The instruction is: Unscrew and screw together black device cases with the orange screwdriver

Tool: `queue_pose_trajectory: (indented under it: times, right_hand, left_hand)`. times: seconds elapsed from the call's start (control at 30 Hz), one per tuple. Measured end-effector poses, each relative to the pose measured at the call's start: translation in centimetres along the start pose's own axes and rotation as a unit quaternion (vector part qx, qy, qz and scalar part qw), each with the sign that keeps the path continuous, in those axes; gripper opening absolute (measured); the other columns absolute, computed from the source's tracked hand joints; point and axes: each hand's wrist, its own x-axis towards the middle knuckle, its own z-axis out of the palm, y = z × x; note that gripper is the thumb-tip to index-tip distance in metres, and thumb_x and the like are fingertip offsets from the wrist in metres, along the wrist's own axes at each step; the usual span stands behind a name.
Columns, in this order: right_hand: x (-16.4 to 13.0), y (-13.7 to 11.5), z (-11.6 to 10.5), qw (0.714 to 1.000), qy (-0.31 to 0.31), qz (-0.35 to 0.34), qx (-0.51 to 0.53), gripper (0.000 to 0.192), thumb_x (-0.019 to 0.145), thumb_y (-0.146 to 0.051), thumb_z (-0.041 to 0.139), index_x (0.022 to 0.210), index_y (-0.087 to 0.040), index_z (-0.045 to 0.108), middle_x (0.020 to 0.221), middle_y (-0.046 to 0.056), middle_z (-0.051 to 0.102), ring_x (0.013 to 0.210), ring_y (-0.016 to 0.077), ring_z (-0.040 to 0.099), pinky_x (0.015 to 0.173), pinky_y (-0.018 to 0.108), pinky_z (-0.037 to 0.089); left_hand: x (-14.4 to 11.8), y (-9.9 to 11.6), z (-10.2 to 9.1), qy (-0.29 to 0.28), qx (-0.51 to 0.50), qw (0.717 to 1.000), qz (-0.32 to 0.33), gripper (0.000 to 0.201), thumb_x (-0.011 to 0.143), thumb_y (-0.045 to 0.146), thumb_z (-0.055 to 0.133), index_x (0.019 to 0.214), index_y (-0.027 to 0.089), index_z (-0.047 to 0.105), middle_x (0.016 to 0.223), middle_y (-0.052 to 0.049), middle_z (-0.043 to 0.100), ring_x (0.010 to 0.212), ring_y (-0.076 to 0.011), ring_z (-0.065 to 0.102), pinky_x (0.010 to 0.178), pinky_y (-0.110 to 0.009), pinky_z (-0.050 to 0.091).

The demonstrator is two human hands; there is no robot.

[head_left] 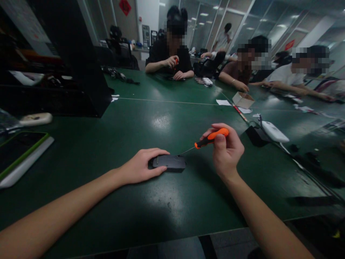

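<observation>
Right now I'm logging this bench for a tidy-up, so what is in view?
Table: one, dark green, spans the view.
Flat device: one, dark grey, centre.
Screwdriver: one, orange and black handle, tip at the device's right end.
Tablet: one, green-edged, far left.
Cardboard box: one, pale brown, upper right.
White device: one, right.
Other people: several, far side.
Left hand: on the device.
Right hand: grips the screwdriver.

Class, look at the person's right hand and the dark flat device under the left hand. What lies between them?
In the head view, the screwdriver's thin metal shaft spans it, from the right hand to the dark device.
</observation>
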Motion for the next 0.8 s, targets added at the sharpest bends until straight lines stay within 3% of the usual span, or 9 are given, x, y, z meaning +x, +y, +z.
queue_pose_trajectory:
  times: [0.17,0.3,0.47,0.6,0.8]
  right_hand:
    - [-0.1,-0.5,0.5,0.998,-0.006,-0.050,-0.033,0.035,0.094,-0.030,0.065,0.129,-0.033,0.060,0.092,0.000,0.068,0.082,0.0164,0.068,0.075,0.036,0.060]
    - [-0.7,-0.5,1.4,0.996,-0.022,-0.087,-0.026,0.052,0.088,-0.015,0.068,0.130,-0.037,0.047,0.091,-0.003,0.067,0.079,0.0159,0.070,0.073,0.036,0.062]
    - [-1.3,0.0,1.7,0.992,-0.077,-0.091,-0.030,0.072,0.085,-0.015,0.073,0.142,-0.042,0.040,0.104,-0.001,0.066,0.087,0.0175,0.069,0.082,0.041,0.062]
    - [-1.6,0.1,1.3,0.991,-0.079,-0.074,-0.080,0.081,0.083,-0.017,0.077,0.149,-0.044,0.038,0.112,0.001,0.066,0.084,0.0184,0.069,0.083,0.042,0.062]
    - [-1.9,0.1,1.2,0.987,-0.126,-0.080,-0.056,0.087,0.089,-0.012,0.068,0.157,-0.047,0.027,0.104,-0.001,0.072,0.093,0.0197,0.072,0.093,0.045,0.063]
  left_hand:
    - [0.0,0.1,0.0,0.003,-0.001,1.000,0.001,0.041,0.095,0.038,0.065,0.131,0.022,0.061,0.126,-0.008,0.070,0.112,-0.0247,0.067,0.097,-0.037,0.052]
    - [0.0,0.2,-0.1,0.000,0.000,1.000,-0.002,0.040,0.094,0.039,0.065,0.131,0.022,0.061,0.126,-0.008,0.070,0.111,-0.0251,0.067,0.096,-0.037,0.051]
    - [0.0,0.2,-0.1,-0.003,0.003,1.000,0.001,0.040,0.095,0.038,0.065,0.131,0.022,0.061,0.124,-0.007,0.070,0.110,-0.0242,0.067,0.095,-0.036,0.052]
    - [0.0,0.1,0.0,-0.001,0.003,1.000,0.002,0.041,0.095,0.038,0.065,0.132,0.023,0.060,0.125,-0.008,0.070,0.110,-0.0245,0.067,0.094,-0.037,0.052]
    - [0.1,-0.2,0.2,0.001,-0.001,1.000,0.013,0.040,0.095,0.038,0.065,0.132,0.024,0.059,0.123,-0.007,0.070,0.109,-0.0230,0.068,0.093,-0.035,0.052]
